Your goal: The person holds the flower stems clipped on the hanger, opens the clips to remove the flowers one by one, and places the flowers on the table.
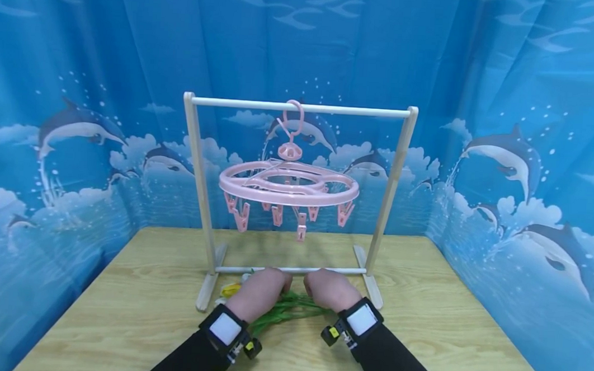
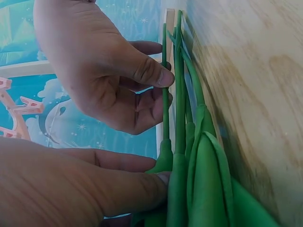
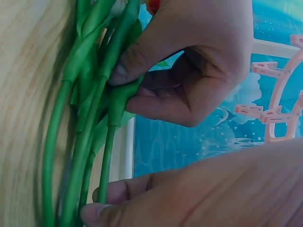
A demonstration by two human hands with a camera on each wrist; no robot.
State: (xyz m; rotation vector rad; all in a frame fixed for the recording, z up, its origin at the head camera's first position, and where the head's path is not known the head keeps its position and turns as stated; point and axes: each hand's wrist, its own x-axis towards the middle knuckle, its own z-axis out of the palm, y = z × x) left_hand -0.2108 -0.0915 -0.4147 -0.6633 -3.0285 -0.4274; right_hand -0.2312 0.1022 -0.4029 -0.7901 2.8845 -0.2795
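Several flowers with green stems (image 1: 282,316) lie on the wooden table, crossing under both hands; a yellow bloom (image 1: 230,290) and white petals show at the left. My left hand (image 1: 261,291) pinches one flower (image 2: 165,113) at the leafy, thicker part of its stem, between thumb and fingers. Farther along that same stem, my right hand (image 1: 333,289) pinches the thin bare part. In the left wrist view the other stems (image 2: 180,109) run close beside the held one. A bit of red (image 3: 152,5) shows at the top of the right wrist view.
Just beyond the hands stands a wooden rack with a white top bar (image 1: 241,103) and a low bar (image 1: 348,271). From it hangs a pink oval clip hanger (image 1: 288,198) with several pink clips (image 1: 301,228). Blue dolphin-print curtains (image 1: 304,46) enclose the table (image 1: 445,339).
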